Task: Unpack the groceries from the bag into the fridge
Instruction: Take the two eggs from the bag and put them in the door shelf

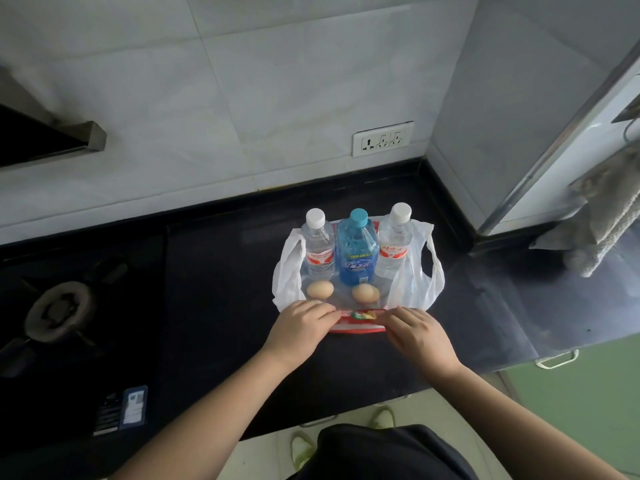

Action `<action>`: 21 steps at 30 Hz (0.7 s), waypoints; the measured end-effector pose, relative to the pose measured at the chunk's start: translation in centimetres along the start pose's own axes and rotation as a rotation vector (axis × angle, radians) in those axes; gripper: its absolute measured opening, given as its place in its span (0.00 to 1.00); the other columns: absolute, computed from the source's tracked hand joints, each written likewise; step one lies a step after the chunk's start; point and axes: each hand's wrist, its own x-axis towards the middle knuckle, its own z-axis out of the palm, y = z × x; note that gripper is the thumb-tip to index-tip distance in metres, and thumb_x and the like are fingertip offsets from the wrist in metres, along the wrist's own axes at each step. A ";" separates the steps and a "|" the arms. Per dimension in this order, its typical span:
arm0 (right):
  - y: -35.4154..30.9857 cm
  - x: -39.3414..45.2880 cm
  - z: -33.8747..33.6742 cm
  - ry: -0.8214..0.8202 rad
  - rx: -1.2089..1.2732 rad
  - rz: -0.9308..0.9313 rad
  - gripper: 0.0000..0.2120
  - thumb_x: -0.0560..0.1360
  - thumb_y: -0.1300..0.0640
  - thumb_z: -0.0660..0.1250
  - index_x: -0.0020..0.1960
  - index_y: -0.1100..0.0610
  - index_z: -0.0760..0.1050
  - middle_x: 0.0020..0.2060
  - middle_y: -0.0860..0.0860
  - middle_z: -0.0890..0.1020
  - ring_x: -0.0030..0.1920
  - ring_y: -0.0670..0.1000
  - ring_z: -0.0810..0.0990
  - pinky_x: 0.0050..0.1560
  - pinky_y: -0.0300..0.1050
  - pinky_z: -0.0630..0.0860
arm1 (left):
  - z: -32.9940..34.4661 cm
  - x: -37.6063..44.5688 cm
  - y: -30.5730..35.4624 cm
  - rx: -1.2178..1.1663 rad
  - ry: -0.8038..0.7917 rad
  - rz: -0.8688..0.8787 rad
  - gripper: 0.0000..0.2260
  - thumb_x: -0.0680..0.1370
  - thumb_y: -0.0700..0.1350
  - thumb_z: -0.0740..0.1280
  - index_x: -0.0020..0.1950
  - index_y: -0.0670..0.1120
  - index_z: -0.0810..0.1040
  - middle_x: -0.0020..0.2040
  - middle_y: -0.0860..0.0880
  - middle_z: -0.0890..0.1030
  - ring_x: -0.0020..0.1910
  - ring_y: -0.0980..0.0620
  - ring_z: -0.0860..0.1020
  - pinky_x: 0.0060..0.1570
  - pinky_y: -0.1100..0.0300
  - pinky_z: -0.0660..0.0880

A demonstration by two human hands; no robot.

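Observation:
A white plastic bag (415, 285) lies spread open on the black counter (214, 306). On it stand two clear water bottles (318, 251) (393, 247) with a blue bottle (356, 254) between them. Two eggs (320, 289) (365, 293) lie in front of the bottles. At the bag's near edge lies a flat red packet (356, 322). My left hand (299, 327) pinches the packet's left end and my right hand (417, 332) pinches its right end.
A gas burner (57, 311) sits at the left of the counter, under a range hood (45, 140). A wall socket (382, 138) is behind the bag. A cloth (606, 230) hangs at the right beside a white appliance edge (568, 147). Green cabinets (588, 393) stand below right.

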 end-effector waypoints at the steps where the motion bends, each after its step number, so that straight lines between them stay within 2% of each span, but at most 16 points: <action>1: 0.0 -0.1 0.1 -0.013 0.000 -0.020 0.05 0.73 0.58 0.72 0.49 0.55 0.82 0.44 0.49 0.84 0.43 0.52 0.82 0.44 0.47 0.80 | 0.1 -0.3 0.1 0.003 -0.003 0.003 0.14 0.66 0.37 0.78 0.50 0.45 0.85 0.47 0.50 0.85 0.46 0.49 0.84 0.42 0.55 0.80; 3: 0.0 -0.5 0.6 -0.056 0.008 -0.049 0.04 0.74 0.57 0.70 0.48 0.54 0.81 0.43 0.49 0.84 0.43 0.51 0.83 0.44 0.48 0.80 | 0.6 -1.1 0.2 0.001 -0.076 -0.002 0.13 0.66 0.37 0.78 0.49 0.45 0.85 0.46 0.50 0.85 0.44 0.49 0.83 0.40 0.54 0.81; 7: -0.1 -1.5 1.7 -0.165 0.032 -0.058 0.09 0.76 0.54 0.63 0.50 0.52 0.81 0.43 0.47 0.84 0.44 0.49 0.83 0.42 0.47 0.81 | 1.1 -1.7 0.6 -0.023 -0.298 -0.061 0.06 0.71 0.43 0.75 0.47 0.47 0.84 0.43 0.52 0.83 0.40 0.51 0.82 0.38 0.55 0.81; 9: -0.2 -1.5 1.9 -0.190 0.051 -0.036 0.09 0.76 0.53 0.62 0.50 0.52 0.80 0.43 0.47 0.83 0.43 0.49 0.83 0.41 0.47 0.81 | 0.9 -1.3 1.0 -0.033 -0.325 -0.117 0.04 0.75 0.46 0.71 0.47 0.47 0.83 0.44 0.52 0.83 0.42 0.51 0.81 0.40 0.56 0.80; 12: -0.4 -0.7 1.8 -0.174 0.074 0.016 0.06 0.76 0.54 0.66 0.49 0.53 0.80 0.43 0.48 0.83 0.42 0.49 0.81 0.41 0.48 0.80 | 0.7 0.0 1.4 -0.062 -0.249 -0.179 0.08 0.78 0.46 0.68 0.54 0.44 0.82 0.49 0.49 0.83 0.47 0.51 0.82 0.46 0.56 0.80; 14: -0.4 0.4 1.8 -0.152 0.078 0.043 0.07 0.74 0.56 0.69 0.51 0.54 0.80 0.46 0.49 0.83 0.44 0.50 0.81 0.45 0.47 0.80 | 0.4 1.4 2.1 -0.132 -0.295 -0.289 0.14 0.80 0.46 0.65 0.64 0.43 0.77 0.61 0.47 0.80 0.59 0.50 0.79 0.58 0.55 0.77; 16: -0.5 1.5 2.0 -0.157 0.055 0.087 0.09 0.74 0.57 0.69 0.55 0.55 0.79 0.49 0.51 0.83 0.48 0.52 0.81 0.49 0.49 0.80 | 0.7 2.6 2.7 -0.199 -0.394 -0.463 0.24 0.81 0.48 0.63 0.75 0.43 0.65 0.75 0.45 0.68 0.72 0.48 0.67 0.70 0.54 0.67; 17: -0.5 2.2 2.1 -0.167 0.040 0.113 0.11 0.74 0.57 0.69 0.57 0.56 0.79 0.51 0.52 0.82 0.49 0.54 0.81 0.50 0.50 0.80 | 1.1 3.0 2.9 -0.215 -0.447 -0.568 0.29 0.81 0.49 0.64 0.78 0.43 0.58 0.78 0.44 0.60 0.76 0.47 0.61 0.73 0.53 0.62; 19: -0.5 3.3 2.6 -0.227 0.020 0.176 0.17 0.75 0.57 0.69 0.63 0.56 0.76 0.58 0.53 0.80 0.57 0.56 0.79 0.57 0.52 0.78 | 2.2 3.4 3.0 -0.159 -0.469 -0.704 0.35 0.79 0.50 0.66 0.79 0.42 0.52 0.79 0.41 0.54 0.77 0.44 0.57 0.75 0.51 0.59; 21: -0.4 4.2 3.1 -0.320 0.013 0.207 0.21 0.77 0.55 0.66 0.70 0.54 0.70 0.67 0.52 0.73 0.67 0.56 0.71 0.65 0.50 0.70 | 2.8 3.1 2.8 -0.059 -0.401 -0.738 0.33 0.77 0.52 0.67 0.78 0.43 0.57 0.77 0.41 0.59 0.76 0.43 0.60 0.73 0.49 0.61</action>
